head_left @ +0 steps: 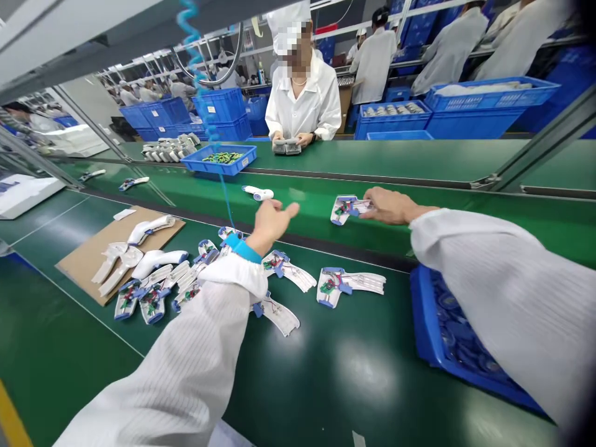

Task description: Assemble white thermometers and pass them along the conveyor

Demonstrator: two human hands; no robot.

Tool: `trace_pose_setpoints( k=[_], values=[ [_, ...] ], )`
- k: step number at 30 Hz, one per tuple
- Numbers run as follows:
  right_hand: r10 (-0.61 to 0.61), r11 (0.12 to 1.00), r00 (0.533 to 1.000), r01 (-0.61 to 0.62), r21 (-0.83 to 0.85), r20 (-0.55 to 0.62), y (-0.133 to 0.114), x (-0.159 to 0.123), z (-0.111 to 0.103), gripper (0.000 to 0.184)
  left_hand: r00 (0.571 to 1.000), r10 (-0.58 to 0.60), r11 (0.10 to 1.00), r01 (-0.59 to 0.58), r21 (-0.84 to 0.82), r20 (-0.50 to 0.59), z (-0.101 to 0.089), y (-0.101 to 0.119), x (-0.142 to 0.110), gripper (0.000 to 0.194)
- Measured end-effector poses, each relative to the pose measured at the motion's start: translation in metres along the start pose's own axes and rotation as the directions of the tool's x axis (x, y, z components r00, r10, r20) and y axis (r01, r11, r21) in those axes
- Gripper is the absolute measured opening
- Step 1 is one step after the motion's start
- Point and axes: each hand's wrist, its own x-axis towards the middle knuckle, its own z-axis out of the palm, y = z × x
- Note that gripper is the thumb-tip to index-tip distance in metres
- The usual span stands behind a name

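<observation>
Open casing half [279, 316] partly hidden behind the left sleeve [186, 347], itself cut off below

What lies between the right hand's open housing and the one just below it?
Only the green belt and its black edge strip, seen in the head view.

The desk [326, 372] is dark green. On it, the cardboard [88, 261] is plain brown. Right of the cardboard, the sleeve [186, 347] is white with thin grey stripes, and the wristband [243, 249] is bright blue. Farther right of the cardboard, the bin [423, 323] is blue. Above the cardboard, the curly cord [192, 37] is light blue.
</observation>
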Motion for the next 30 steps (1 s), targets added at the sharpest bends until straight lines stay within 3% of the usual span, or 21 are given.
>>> trace_pose_setpoints(
  k=[2, 5, 7, 9, 12, 14, 16, 18, 20, 22, 24, 26, 28, 30],
  values=[
    [-0.053, 0.999, 0.998, 0.053, 0.008, -0.033, -0.014, -0.035, -0.018, 0.039, 0.973, 0.141, 0.989, -0.131, -0.062, 0.184, 0.016, 0.006, -0.030, 0.060],
    [-0.132, 0.984, 0.988, 0.140, 0.113, -0.079, -0.043, -0.108, -0.037, 0.045, 0.819, 0.376, 0.925, -0.303, -0.229, 0.435, 0.031, 0.015, -0.084, 0.048],
    [-0.114, 0.951, 0.981, 0.153, 0.269, -0.154, -0.066, -0.161, -0.040, 0.041, 0.750, 0.434, 0.900, -0.342, -0.269, 0.499, 0.033, 0.016, -0.123, 0.028],
    [-0.039, 0.926, 0.968, 0.129, 0.355, -0.248, -0.090, -0.210, -0.038, 0.034, 0.728, 0.448, 0.893, -0.387, -0.229, 0.518, 0.031, 0.013, -0.161, 0.020],
    [0.010, 0.962, 0.932, 0.090, 0.259, -0.361, -0.122, -0.267, -0.033, 0.025, 0.684, 0.457, 0.874, -0.465, -0.143, 0.569, 0.025, 0.006, -0.211, 0.016],
    [0.008, 0.981, 0.914, 0.070, 0.178, -0.406, -0.134, -0.298, -0.033, 0.030, 0.659, 0.436, 0.870, -0.482, -0.101, 0.613, 0.024, -0.001, -0.237, 0.013],
    [0.107, 0.979, 0.899, -0.021, 0.201, -0.425, -0.134, -0.329, -0.030, 0.032, 0.682, 0.352, 0.910, -0.408, -0.065, 0.642, 0.024, -0.010, -0.255, 0.013],
    [0.307, 0.937, 0.880, -0.213, 0.277, -0.364, -0.121, -0.362, -0.019, 0.033, 0.700, 0.198, 0.979, -0.174, -0.104, 0.686, 0.027, -0.019, -0.268, 0.024],
    [0.467, 0.878, 0.849, -0.413, 0.242, -0.247, -0.103, -0.391, 0.005, 0.039, 0.634, 0.058, 0.976, 0.127, -0.178, 0.771, 0.030, -0.027, -0.276, 0.041],
    [0.491, 0.865, 0.837, -0.502, 0.018, -0.244, -0.089, -0.413, 0.036, 0.048, 0.557, 0.009, 0.924, 0.314, -0.221, 0.830, 0.034, -0.033, -0.281, 0.047],
    [0.437, 0.840, 0.840, -0.509, -0.186, -0.322, -0.086, -0.424, 0.059, 0.052, 0.531, -0.013, 0.895, 0.383, -0.227, 0.847, 0.038, -0.038, -0.285, 0.045],
    [0.378, 0.829, 0.848, -0.488, -0.272, -0.370, -0.087, -0.431, 0.067, 0.052, 0.511, -0.030, 0.872, 0.433, -0.228, 0.859, 0.042, -0.041, -0.285, 0.048],
    [0.373, 0.848, 0.849, -0.476, -0.233, -0.374, -0.081, -0.438, 0.062, 0.050, 0.486, -0.039, 0.845, 0.483, -0.231, 0.873, 0.044, -0.043, -0.283, 0.055],
    [0.453, 0.829, 0.796, -0.542, -0.140, -0.400, -0.060, -0.452, 0.052, 0.051, 0.478, -0.040, 0.813, 0.526, -0.249, 0.878, 0.044, -0.043, -0.280, 0.059]
  ],
)
